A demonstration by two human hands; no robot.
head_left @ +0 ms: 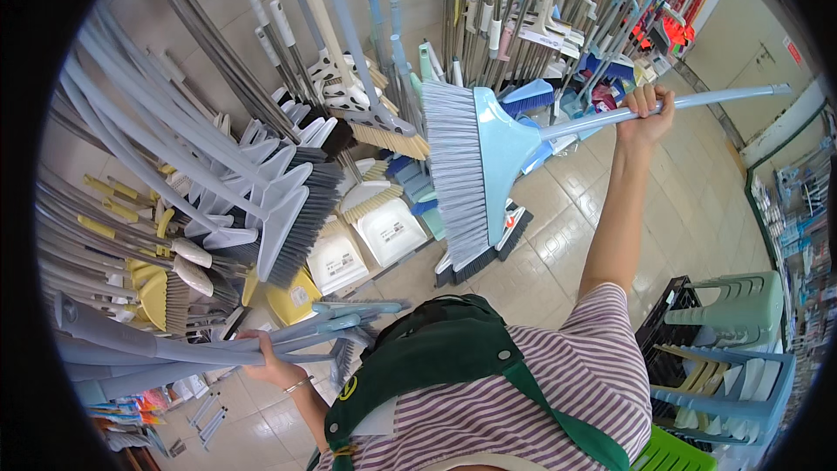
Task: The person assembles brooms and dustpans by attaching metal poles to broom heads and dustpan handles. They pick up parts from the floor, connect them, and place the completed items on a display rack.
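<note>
My right hand [647, 112] is closed round the handle of a light blue broom [510, 153], raised out to the right. The broom's wide head points left, its pale grey bristles standing on edge. At the lower left my left hand [270, 368] grips several blue-grey brooms [336, 321] by their handles. Their heads lie bunched close to my body, partly hidden by the green apron [436, 344]. Just beyond them stands a cluster of grey-and-white brooms [283, 222] with dark bristles, their handles leaning up to the left.
White dustpans [391, 231] and a yellow dustpan [292, 296] sit along the display. Many long handles [497, 13] line the wall ahead. Another broom with dark bristles [484, 257] is low on the tiled floor [575, 218]. Plastic stools and baskets [732, 310] are stacked at right.
</note>
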